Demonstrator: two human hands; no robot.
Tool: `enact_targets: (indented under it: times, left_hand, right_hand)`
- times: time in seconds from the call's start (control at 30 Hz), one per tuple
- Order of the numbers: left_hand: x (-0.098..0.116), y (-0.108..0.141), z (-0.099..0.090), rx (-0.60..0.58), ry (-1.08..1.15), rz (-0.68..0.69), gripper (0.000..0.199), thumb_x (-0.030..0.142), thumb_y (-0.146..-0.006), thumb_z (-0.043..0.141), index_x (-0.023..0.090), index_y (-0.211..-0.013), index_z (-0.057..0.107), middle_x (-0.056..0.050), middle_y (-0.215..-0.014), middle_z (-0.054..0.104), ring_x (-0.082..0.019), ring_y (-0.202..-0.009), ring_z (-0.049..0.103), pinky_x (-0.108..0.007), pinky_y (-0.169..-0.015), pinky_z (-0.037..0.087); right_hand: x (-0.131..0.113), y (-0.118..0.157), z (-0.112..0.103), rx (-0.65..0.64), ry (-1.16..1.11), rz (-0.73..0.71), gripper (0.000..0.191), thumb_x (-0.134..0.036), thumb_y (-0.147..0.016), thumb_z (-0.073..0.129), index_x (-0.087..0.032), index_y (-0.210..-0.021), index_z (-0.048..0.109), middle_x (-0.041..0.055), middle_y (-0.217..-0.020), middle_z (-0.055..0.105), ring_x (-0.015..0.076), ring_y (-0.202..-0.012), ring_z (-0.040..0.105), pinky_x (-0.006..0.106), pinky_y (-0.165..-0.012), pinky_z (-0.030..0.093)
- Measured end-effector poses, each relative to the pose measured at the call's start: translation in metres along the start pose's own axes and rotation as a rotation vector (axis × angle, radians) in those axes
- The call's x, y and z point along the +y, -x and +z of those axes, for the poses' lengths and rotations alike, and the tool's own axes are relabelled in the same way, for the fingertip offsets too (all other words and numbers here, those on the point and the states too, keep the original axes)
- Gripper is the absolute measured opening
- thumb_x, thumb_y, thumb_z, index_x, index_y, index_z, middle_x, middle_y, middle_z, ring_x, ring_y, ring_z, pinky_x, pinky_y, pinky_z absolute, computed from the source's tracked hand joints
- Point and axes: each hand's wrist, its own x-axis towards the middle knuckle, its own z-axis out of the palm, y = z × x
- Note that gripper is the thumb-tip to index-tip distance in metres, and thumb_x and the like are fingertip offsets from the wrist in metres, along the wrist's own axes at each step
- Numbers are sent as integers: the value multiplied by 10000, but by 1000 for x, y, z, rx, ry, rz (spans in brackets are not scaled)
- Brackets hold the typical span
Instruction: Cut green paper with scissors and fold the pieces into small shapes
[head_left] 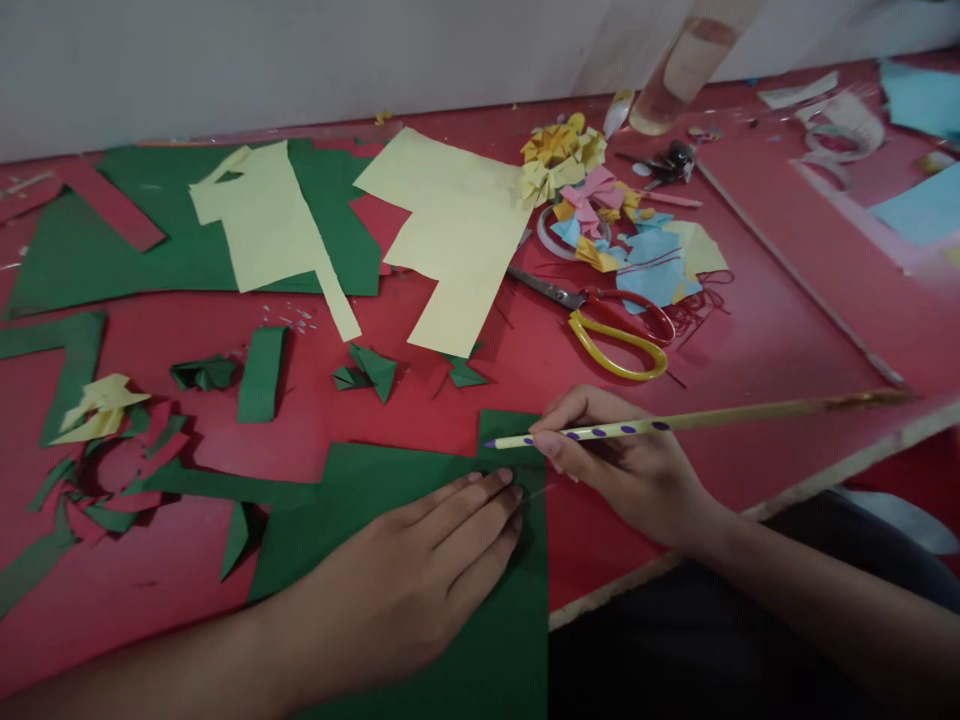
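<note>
My left hand [427,560] lies flat on a large green paper sheet [495,640], fingers straight and close together, pressing it against the table. A thin pale line or edge shows beside its fingertips; what it belongs to is hidden. To the right, my right hand [630,470] pinches a pale pencil [607,432] with purple spots. The pencil's purple end points left, just above the sheet's upper right part. A tan, blurred length continues to the right in line with the pencil; whether it is one piece I cannot tell.
Scissors [592,310] with red and yellow handles lie beyond my right hand. Cut cream paper [465,230] rests at the back. A red-and-green folded paper ring [112,470] is at left. Folded paper flowers [562,155] and a tilted clear bottle [686,70] stand farther back.
</note>
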Motion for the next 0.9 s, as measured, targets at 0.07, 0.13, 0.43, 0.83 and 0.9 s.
enact_targets:
  times: [0.07, 0.13, 0.43, 0.83, 0.9]
  left_hand:
    - [0, 0, 0, 1, 0, -4, 393, 130, -994, 451, 45, -1352, 588, -128, -1421, 613, -306, -1362, 523, -408, -1145, 451]
    - [0, 0, 0, -2, -2, -2, 397, 126, -991, 456, 44, -1358, 584, -131, -1423, 611, -310, -1369, 517, -412, -1148, 452]
    - [0, 1, 0, -14, -6, 1, 400, 138, -996, 451, 44, -1362, 581, -140, -1434, 602, -314, -1372, 516, -412, -1134, 469]
    - [-1, -1, 1, -6, -11, 11, 395, 138, -1005, 435, 41, -1361, 576, -152, -1451, 589, -313, -1364, 530, -420, -1140, 460]
    - [-1, 0, 1, -2, -9, 7, 395, 131, -1001, 439, 41, -1360, 577, -155, -1452, 588, -313, -1365, 531, -420, -1137, 463]
  right_hand:
    - [1, -1, 1, 0, -19, -11, 166, -302, -967, 612, -204, -834, 597, -33, -624, 595, 101, -505, 521, 210, -458, 421]
    - [2, 0, 2, -3, -35, -11, 152, -294, -975, 606, -206, -855, 575, -32, -637, 605, 99, -512, 536, 204, -464, 438]
    - [7, 5, 3, -44, -24, -48, 156, -300, -985, 609, -221, -861, 558, -25, -690, 651, 106, -560, 583, 202, -495, 460]
    - [7, 4, 3, -91, 105, -56, 169, -331, -967, 625, -213, -854, 585, -13, -680, 662, 119, -553, 587, 216, -482, 442]
    - [6, 4, 3, -98, 93, -53, 163, -325, -965, 627, -212, -855, 587, -8, -693, 679, 122, -567, 609, 214, -491, 456]
